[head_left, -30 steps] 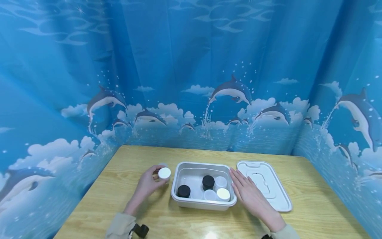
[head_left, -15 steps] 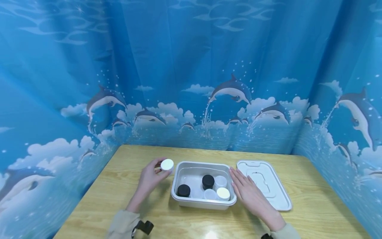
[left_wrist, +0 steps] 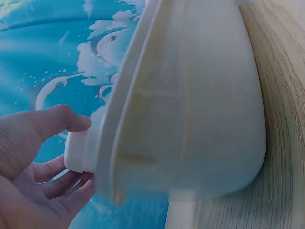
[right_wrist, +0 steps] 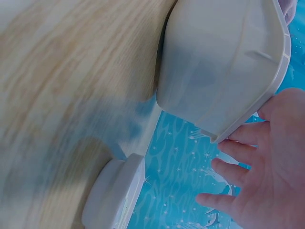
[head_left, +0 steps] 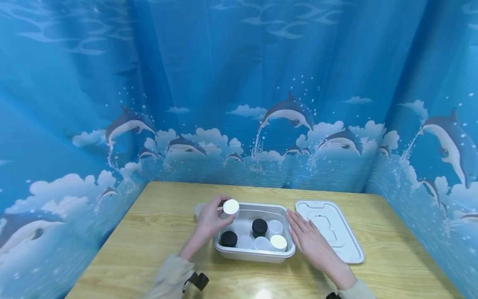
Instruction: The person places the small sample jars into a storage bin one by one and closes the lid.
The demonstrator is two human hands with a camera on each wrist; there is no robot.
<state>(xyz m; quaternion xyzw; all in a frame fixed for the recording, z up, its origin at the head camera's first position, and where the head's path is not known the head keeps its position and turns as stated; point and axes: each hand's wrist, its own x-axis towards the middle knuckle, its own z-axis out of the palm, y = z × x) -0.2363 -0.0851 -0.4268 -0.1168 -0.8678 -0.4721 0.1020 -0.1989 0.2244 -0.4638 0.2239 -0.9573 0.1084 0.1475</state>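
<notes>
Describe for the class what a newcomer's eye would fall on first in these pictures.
The blue curtain with its leaping dolphins likely draws the eye first, rising behind the table. Next comes the white box on the table, with black tubs and pale tubs inside. At the box's far left corner, the person's left grip holds a white tub.

Lt beige slvs (head_left: 169, 276), blk L wrist strap (head_left: 192, 278), boxy blk cam (head_left: 202, 282)

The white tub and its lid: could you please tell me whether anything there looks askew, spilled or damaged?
Nothing stands out: the white tub sits upright, the lid lies flat, and no spill or damage shows. The left hand hides one corner of the tub in the head view.
</notes>
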